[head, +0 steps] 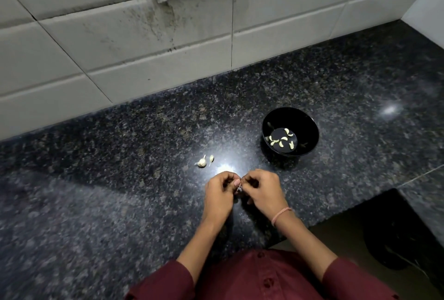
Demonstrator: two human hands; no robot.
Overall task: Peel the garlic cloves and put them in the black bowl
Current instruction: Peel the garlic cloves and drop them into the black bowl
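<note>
Right now the peeling step is going on: the left hand (219,194) and right hand (263,192) are meeting just above the counter (120,179), their fingers (236,182) curling in and pinching a clove (239,188) between them. It is staying mostly hidden, showing only a scrap of skin. Several peeled cloves (281,141) are lying in the bowl (311,129), well apart to the right. Two unpeeled pieces (202,162) are waiting near the left hand. Next, I judge, the skin is needing a full strip before the bare clove is going across into the bowl.
</note>
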